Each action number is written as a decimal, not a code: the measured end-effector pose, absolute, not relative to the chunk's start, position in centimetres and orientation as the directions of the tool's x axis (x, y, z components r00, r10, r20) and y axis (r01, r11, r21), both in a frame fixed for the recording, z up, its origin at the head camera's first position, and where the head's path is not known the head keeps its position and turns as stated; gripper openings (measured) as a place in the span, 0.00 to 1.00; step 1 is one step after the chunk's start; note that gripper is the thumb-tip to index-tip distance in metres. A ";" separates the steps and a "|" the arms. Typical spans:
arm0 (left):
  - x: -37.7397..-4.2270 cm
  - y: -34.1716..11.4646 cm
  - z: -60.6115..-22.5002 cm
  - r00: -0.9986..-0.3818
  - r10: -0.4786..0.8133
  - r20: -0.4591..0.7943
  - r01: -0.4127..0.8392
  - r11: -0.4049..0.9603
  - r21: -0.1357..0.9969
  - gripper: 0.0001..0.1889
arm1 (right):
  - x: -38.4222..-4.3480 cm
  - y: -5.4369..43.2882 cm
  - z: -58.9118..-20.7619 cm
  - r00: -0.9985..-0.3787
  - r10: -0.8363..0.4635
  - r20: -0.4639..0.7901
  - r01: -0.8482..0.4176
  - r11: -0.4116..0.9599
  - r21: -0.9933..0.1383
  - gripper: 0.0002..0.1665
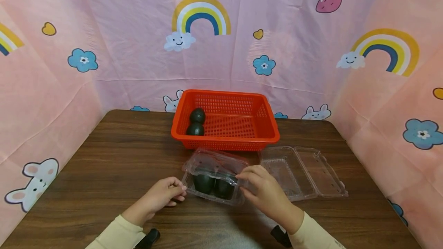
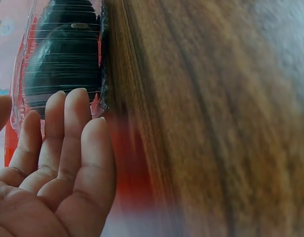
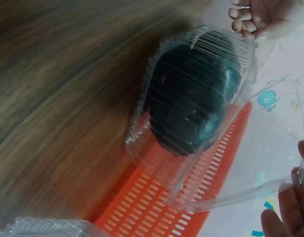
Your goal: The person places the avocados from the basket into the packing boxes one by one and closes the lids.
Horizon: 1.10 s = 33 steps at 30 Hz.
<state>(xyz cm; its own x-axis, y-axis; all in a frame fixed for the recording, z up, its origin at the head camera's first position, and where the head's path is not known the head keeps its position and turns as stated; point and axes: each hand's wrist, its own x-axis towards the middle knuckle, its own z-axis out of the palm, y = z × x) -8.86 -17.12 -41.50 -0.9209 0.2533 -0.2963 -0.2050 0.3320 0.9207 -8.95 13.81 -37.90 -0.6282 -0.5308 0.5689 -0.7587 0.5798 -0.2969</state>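
Note:
A clear plastic clamshell box (image 1: 198, 193) sits on the table in front of the basket, its hinged lid (image 1: 206, 158) raised part way. Two dark green avocados (image 1: 203, 183) lie side by side inside. My right hand (image 1: 264, 191) pinches the free edge of the lid between thumb and fingers at the right corner; the right wrist view shows these fingers (image 3: 290, 202) at the lid's corner. At the box's left end is my left hand (image 1: 162, 195), fingertips right at the rim. Its fingers (image 2: 75, 128) are extended in the left wrist view.
Behind the box stands a red-orange plastic basket (image 1: 238, 140) with two more avocados (image 1: 197, 116) at its left side. A second clear clamshell box (image 1: 294, 172) lies opened flat to the right. The wooden table (image 1: 128, 153) is enclosed by patterned cloth (image 1: 214, 64).

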 end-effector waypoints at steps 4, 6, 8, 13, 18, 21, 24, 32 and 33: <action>-8.7 -16.9 -41.5 -0.917 0.258 -0.304 -0.213 0.328 0.920 0.12 | -9.1 14.1 -38.5 -0.573 -0.551 0.607 -0.792 0.564 -0.235 0.23; -8.7 -16.9 -41.5 -0.916 0.262 -0.305 -0.212 0.328 0.920 0.12 | -9.1 14.2 -38.7 -0.549 -0.560 0.621 -0.804 0.557 -0.208 0.24; -8.8 -16.8 -41.5 -0.915 0.265 -0.305 -0.213 0.326 0.921 0.12 | -9.1 14.3 -38.9 -0.532 -0.567 0.629 -0.812 0.552 -0.189 0.24; -8.9 -16.8 -41.6 -0.907 0.282 -0.314 -0.218 0.324 0.921 0.13 | -9.2 14.5 -39.5 -0.484 -0.588 0.648 -0.835 0.533 -0.140 0.25; -8.9 -16.7 -41.7 -0.901 0.292 -0.320 -0.223 0.320 0.921 0.12 | -9.3 14.7 -40.3 -0.462 -0.605 0.649 -0.847 0.519 -0.118 0.26; -8.9 -16.7 -41.8 -0.901 0.296 -0.318 -0.223 0.313 0.923 0.12 | -9.4 14.8 -40.6 -0.459 -0.612 0.644 -0.848 0.519 -0.111 0.25; -8.9 -16.7 -41.9 -0.897 0.306 -0.319 -0.223 0.308 0.925 0.12 | -9.5 14.8 -40.8 -0.453 -0.616 0.644 -0.849 0.518 -0.102 0.23; -8.8 -16.8 -41.8 -0.886 0.328 -0.327 -0.233 0.293 0.927 0.12 | -9.4 14.8 -41.4 -0.431 -0.636 0.640 -0.858 0.509 -0.072 0.24; -8.8 -16.8 -41.8 -0.885 0.331 -0.328 -0.234 0.293 0.927 0.13 | -9.4 14.9 -41.4 -0.443 -0.639 0.629 -0.855 0.513 -0.081 0.23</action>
<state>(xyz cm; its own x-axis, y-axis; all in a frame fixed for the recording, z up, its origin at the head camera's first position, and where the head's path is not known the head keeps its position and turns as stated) -8.77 -16.82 -41.77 -0.8846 0.3311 -0.3285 -0.2345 0.2931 0.9269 -9.37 14.88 -41.43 -0.4432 -0.6387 0.6290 -0.8545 0.5131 -0.0811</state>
